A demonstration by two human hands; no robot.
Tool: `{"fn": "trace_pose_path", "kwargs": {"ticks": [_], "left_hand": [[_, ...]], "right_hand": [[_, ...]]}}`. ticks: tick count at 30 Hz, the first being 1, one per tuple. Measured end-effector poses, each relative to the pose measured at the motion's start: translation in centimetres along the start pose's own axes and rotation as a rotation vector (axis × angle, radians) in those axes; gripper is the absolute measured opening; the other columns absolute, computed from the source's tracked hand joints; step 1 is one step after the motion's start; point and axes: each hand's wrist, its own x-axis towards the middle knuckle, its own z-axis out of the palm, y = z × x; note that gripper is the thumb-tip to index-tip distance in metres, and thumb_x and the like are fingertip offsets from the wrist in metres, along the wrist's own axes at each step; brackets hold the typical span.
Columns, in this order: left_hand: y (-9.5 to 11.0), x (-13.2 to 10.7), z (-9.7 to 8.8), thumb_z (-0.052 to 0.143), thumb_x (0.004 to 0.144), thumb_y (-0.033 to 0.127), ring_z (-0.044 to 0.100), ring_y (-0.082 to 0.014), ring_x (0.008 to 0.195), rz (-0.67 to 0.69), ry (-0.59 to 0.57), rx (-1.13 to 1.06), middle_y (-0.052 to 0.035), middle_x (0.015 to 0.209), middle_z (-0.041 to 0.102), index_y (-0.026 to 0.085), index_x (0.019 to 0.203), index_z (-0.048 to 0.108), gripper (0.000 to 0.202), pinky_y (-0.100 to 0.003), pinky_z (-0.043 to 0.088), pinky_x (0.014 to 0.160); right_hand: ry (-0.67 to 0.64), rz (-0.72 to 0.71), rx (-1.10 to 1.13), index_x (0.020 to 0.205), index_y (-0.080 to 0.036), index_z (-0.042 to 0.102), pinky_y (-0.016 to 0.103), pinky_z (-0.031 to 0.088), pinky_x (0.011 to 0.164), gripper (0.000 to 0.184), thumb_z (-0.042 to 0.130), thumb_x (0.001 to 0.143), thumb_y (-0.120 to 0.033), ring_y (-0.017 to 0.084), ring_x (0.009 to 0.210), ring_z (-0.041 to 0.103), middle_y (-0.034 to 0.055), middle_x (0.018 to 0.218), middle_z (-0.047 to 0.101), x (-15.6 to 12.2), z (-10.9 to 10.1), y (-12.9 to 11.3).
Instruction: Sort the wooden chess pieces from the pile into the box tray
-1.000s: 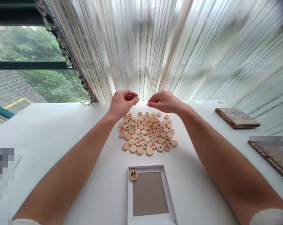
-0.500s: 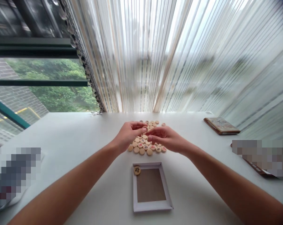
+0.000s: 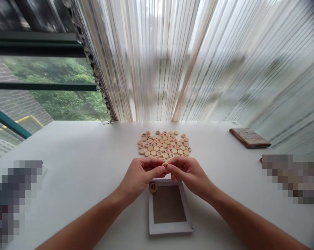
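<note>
My left hand [image 3: 140,175] and my right hand [image 3: 188,173] meet above the far edge of a shallow white box [image 3: 169,227] with a brown bottom. Together their fingertips pinch one round wooden chess piece [image 3: 165,165] with a red mark. A single piece with a black character [image 3: 153,187] lies in the box's far left corner, just below my left thumb. Beyond my hands, a cluster of several round wooden chess pieces [image 3: 164,143], some marked red and some black, lies flat on the white table [image 3: 94,166].
A flat brown box [image 3: 249,138] lies at the table's far right. Blurred-out patches sit at the left and right edges of the table. Striped sheer curtains [image 3: 198,59] hang behind the table, and a window [image 3: 42,93] shows trees at the left.
Both hands drew back from the far side of the pile toward me, carrying one piece, and now hold it over the box's far edge. The camera tilted up and steadied.
</note>
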Motion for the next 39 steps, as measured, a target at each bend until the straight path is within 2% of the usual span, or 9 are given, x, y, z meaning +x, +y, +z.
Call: {"fn": "trace_pose_path", "kwargs": {"ticks": [8, 12, 17, 22, 27, 31, 35, 39], "left_hand": [[-0.8, -0.9, 0.1, 0.094, 0.074, 0.039, 0.079, -0.0222, 0.082, -0.074, -0.063, -0.129, -0.0077, 0.092, 0.085, 0.023, 0.097, 0.089, 0.028, -0.034, 0.066, 0.082], [-0.9, -1.1, 0.3, 0.096, 0.072, 0.041, 0.079, -0.0209, 0.075, -0.122, -0.062, -0.194, -0.0080, 0.090, 0.085, 0.024, 0.092, 0.089, 0.027, -0.033, 0.067, 0.077], [-0.7, -1.4, 0.5, 0.096, 0.072, 0.040, 0.080, -0.0242, 0.076, -0.138, -0.048, -0.191, -0.0090, 0.089, 0.084, 0.023, 0.092, 0.089, 0.027, -0.038, 0.068, 0.078], [-0.6, -1.4, 0.6, 0.093, 0.076, 0.036, 0.080, -0.0231, 0.077, -0.086, -0.063, -0.177, -0.0067, 0.087, 0.084, 0.025, 0.091, 0.089, 0.019, -0.035, 0.069, 0.079], [-0.3, -1.6, 0.7, 0.088, 0.085, 0.024, 0.080, -0.0192, 0.080, 0.008, -0.083, -0.168, -0.0056, 0.087, 0.084, 0.020, 0.094, 0.087, 0.010, -0.030, 0.068, 0.080], [-0.5, -1.9, 0.7, 0.084, 0.088, 0.016, 0.079, -0.0152, 0.085, 0.084, -0.105, -0.155, -0.0045, 0.090, 0.082, 0.017, 0.096, 0.085, 0.008, -0.024, 0.065, 0.083], [-0.8, -2.0, 0.7, 0.084, 0.087, 0.014, 0.077, -0.0141, 0.089, 0.146, -0.100, -0.112, -0.0027, 0.092, 0.079, 0.019, 0.094, 0.086, 0.008, -0.024, 0.065, 0.087], [-0.9, -2.0, 0.8, 0.083, 0.088, 0.013, 0.076, -0.0138, 0.092, 0.161, -0.086, -0.072, -0.0028, 0.096, 0.077, 0.020, 0.095, 0.086, 0.010, -0.023, 0.065, 0.088]], "right_hand": [[0.033, 0.126, 0.089, 0.075, -0.026, 0.077, 0.030, 0.044, 0.054, 0.029, 0.091, 0.078, -0.052, 0.017, 0.056, 0.058, 0.0006, 0.059, 0.067, -1.8, 0.4, -0.9], [0.019, 0.156, 0.121, 0.077, -0.028, 0.079, 0.031, 0.047, 0.054, 0.026, 0.092, 0.077, -0.050, 0.018, 0.056, 0.060, 0.0009, 0.059, 0.067, -2.0, 0.3, -1.1], [0.023, 0.150, 0.121, 0.080, -0.030, 0.082, 0.032, 0.051, 0.053, 0.023, 0.093, 0.076, -0.050, 0.019, 0.056, 0.062, 0.0006, 0.060, 0.065, -2.2, 0.4, -1.2], [0.063, 0.118, 0.112, 0.087, -0.031, 0.087, 0.032, 0.059, 0.052, 0.019, 0.095, 0.076, -0.044, 0.019, 0.056, 0.066, 0.0015, 0.064, 0.069, -2.3, 0.6, -1.2], [0.078, 0.050, 0.092, 0.097, -0.025, 0.088, 0.027, 0.064, 0.058, 0.021, 0.093, 0.080, -0.035, 0.018, 0.063, 0.073, 0.0043, 0.075, 0.078, -2.5, 0.7, -1.3], [0.085, -0.006, 0.081, 0.101, -0.025, 0.089, 0.019, 0.063, 0.063, 0.022, 0.094, 0.080, -0.027, 0.015, 0.067, 0.076, 0.0027, 0.076, 0.080, -2.8, 0.7, -1.2], [0.104, -0.029, 0.058, 0.102, -0.028, 0.089, 0.014, 0.061, 0.066, 0.026, 0.096, 0.077, -0.024, 0.012, 0.072, 0.076, 0.0017, 0.081, 0.082, -2.9, 0.8, -1.0], [0.091, 0.010, 0.083, 0.101, -0.028, 0.089, 0.013, 0.060, 0.068, 0.027, 0.097, 0.076, -0.023, 0.012, 0.073, 0.075, 0.0020, 0.084, 0.083, -2.9, 0.7, -0.9]]}}
